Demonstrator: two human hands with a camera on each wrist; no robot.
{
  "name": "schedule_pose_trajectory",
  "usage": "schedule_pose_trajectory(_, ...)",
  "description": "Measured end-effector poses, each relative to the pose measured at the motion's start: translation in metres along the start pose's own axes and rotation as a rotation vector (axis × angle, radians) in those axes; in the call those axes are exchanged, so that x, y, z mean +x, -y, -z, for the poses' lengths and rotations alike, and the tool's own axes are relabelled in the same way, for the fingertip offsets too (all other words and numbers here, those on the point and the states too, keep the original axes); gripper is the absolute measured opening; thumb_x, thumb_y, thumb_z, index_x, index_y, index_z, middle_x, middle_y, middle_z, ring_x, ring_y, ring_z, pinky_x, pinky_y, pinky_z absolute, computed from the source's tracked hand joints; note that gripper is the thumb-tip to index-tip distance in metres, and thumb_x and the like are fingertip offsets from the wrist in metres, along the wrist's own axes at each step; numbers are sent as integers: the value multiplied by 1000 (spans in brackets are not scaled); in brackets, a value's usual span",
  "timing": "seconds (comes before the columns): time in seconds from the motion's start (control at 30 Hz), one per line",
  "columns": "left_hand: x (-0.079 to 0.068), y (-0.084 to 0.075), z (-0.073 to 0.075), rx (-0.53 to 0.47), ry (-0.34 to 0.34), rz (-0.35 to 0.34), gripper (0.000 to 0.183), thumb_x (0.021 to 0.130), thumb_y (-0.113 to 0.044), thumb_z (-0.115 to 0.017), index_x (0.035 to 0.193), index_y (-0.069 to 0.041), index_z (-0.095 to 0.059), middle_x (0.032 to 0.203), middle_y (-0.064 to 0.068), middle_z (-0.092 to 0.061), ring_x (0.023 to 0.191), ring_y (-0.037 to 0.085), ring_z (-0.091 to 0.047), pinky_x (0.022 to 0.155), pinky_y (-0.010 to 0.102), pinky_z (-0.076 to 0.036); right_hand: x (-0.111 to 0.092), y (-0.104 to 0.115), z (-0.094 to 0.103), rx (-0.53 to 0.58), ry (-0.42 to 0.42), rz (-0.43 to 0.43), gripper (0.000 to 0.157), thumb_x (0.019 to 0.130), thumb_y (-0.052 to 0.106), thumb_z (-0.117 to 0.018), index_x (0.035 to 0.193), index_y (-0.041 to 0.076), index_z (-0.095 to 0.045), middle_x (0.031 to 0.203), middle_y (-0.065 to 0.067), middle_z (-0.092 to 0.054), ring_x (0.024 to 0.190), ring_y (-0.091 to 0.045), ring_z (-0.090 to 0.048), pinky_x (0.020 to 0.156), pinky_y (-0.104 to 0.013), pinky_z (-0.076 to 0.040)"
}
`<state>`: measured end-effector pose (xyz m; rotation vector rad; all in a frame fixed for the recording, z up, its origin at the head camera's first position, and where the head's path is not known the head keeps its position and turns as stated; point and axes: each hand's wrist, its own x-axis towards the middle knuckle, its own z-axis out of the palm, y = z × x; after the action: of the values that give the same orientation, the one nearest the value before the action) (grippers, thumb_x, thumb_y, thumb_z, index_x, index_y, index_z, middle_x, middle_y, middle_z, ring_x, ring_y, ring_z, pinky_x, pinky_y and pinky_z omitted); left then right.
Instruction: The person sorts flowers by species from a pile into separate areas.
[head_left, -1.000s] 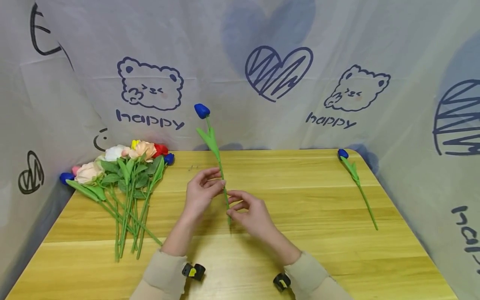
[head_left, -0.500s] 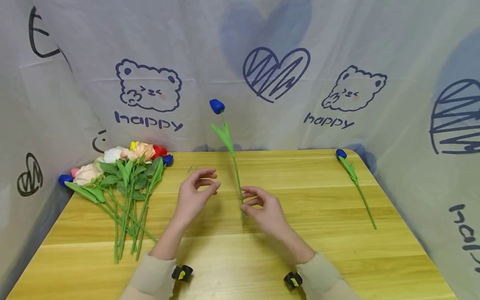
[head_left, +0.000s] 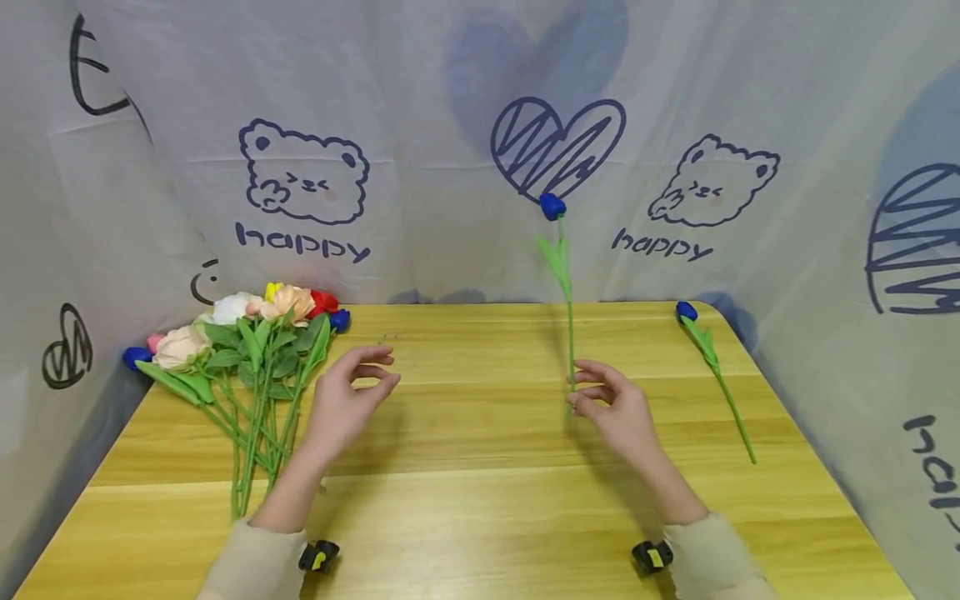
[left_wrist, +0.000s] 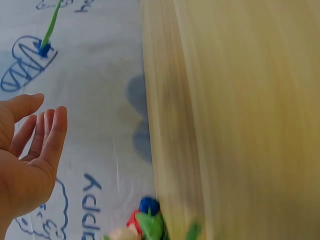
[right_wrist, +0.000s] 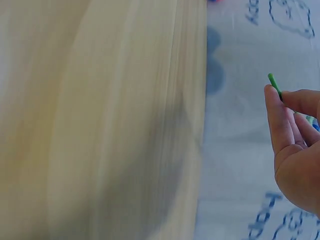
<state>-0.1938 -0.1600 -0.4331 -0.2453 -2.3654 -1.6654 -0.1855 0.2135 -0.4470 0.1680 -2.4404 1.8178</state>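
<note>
Pinched near the lower end of its green stem, an artificial blue tulip (head_left: 552, 207) stands nearly upright in my right hand (head_left: 618, 414). In the right wrist view the stem's end (right_wrist: 272, 80) pokes out between thumb and forefinger of the right hand (right_wrist: 300, 150). My left hand (head_left: 348, 404) hovers over the table's left half with fingers loosely bent, holding nothing. The left wrist view shows that hand (left_wrist: 30, 155) with a gap between thumb and fingers. Left of it lies a pile of artificial flowers (head_left: 255, 333) in white, peach, red, yellow and blue, stems toward me.
A second blue tulip (head_left: 705, 342) lies on the wooden table (head_left: 480, 517) at the right, its stem slanting toward me. A pale printed cloth (head_left: 435, 125) hangs behind the table and along both sides.
My left hand has let go of the tulip stem and moved left. My right hand has carried the tulip rightward, and the flower now stands straighter.
</note>
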Motion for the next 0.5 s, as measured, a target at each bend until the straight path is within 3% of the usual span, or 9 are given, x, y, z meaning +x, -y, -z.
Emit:
schedule_pose_trajectory(0.13,-2,5,21,86,-16,-30,36,94,0,-75,130,-3,-68,119,17,-71,100,25,-70,78,15,-58,-2,-12,28,-46,-57,-6,48,95,-8,-69,142,-1,-60,123,-26,-64,91,-9,-72,77,-34,-64)
schedule_pose_trajectory(0.37,-9,20,58,251,-39,-94,36,93,1,-76,128,-2,-68,117,15,-71,92,-3,-64,74,10,-55,-10,-30,74,-107,-110,-44,49,96,-8,-67,144,-4,-57,123,-27,-62,88,-1,-70,76,-33,-64)
schedule_pose_trajectory(0.5,-14,28,76,298,-15,-95,33,94,-1,-75,126,0,-68,118,18,-69,91,-5,-61,74,9,-54,-17,-40,98,-174,-128,-48,49,96,-6,-68,144,-5,-56,121,-27,-62,86,-1,-70,73,-28,-64)
